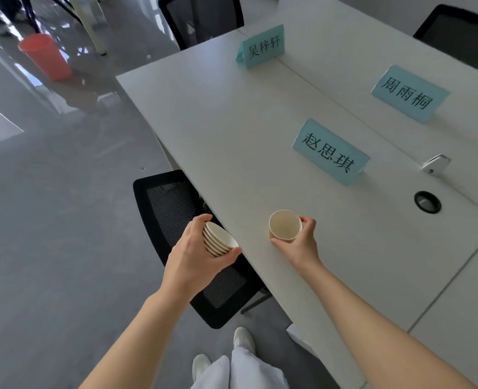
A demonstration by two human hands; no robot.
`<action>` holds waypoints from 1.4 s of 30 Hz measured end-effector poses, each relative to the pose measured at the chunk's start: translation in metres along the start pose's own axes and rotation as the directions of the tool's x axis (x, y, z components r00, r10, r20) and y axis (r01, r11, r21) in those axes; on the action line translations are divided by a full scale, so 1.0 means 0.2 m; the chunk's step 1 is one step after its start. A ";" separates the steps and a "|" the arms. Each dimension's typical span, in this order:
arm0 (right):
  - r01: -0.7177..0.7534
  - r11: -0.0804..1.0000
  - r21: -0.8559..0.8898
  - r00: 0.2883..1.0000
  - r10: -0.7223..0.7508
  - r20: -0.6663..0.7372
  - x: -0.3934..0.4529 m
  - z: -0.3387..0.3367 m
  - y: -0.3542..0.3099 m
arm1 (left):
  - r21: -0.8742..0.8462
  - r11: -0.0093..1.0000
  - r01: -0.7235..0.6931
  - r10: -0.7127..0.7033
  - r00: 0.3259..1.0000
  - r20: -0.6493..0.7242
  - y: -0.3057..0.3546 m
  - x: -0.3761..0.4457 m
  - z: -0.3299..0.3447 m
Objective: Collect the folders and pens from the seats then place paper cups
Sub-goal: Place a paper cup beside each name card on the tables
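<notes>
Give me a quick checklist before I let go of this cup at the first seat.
1. Single paper cup upright, mouth up: ok.
2. Right hand grips that cup by its side: ok.
3. Cup bottom resting on the table: cannot tell.
4. Cup clear of the table's near edge: ok, though close.
5. Cup in front of the nearest name card, with bare table between: ok.
6. Left hand holds the tilted stack of cups securely: ok.
</notes>
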State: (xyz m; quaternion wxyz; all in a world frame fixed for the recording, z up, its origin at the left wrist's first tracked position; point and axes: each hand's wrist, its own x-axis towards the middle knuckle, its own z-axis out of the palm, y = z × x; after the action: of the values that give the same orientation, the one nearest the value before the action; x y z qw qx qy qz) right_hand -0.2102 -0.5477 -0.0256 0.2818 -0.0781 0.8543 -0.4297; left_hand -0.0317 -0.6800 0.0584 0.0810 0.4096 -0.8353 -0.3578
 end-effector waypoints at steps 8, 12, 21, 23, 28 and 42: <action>0.142 0.983 -0.114 0.990 -0.139 0.028 -0.13 -0.09 -0.26 | 0.023 1.000 0.022 -0.022 1.000 -0.004 -0.02 0.07 -0.06; 0.329 0.944 0.022 0.926 -0.327 0.189 -0.24 -0.03 -0.54 | 0.046 0.999 0.006 -0.004 1.000 -0.030 -0.05 0.08 -0.13; 0.447 0.892 0.066 0.674 -0.385 0.631 -0.36 0.36 -0.90 | 0.051 0.997 0.054 -0.050 0.996 -0.075 -0.25 0.15 -0.37; 0.472 0.881 0.033 0.643 -0.369 0.670 -0.36 0.47 -0.95 | 0.045 0.998 0.053 -0.050 0.996 -0.079 -0.34 0.18 -0.44; 0.503 0.864 0.004 0.627 -0.368 0.687 -0.38 0.81 -1.11 | 0.032 0.999 0.043 -0.041 0.996 -0.082 -0.60 0.29 -0.66; 0.424 0.903 0.066 0.754 -0.392 0.526 -0.32 1.70 -1.75 | 0.023 0.999 0.035 -0.033 0.997 -0.065 -1.26 0.79 -1.44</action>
State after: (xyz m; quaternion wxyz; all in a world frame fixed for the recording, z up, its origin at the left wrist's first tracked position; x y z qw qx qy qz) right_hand -0.0087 -0.9755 0.1124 0.4024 -0.3853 0.7176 -0.4179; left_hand 0.1474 -1.0538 0.0771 0.0968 0.4361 -0.8294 -0.3355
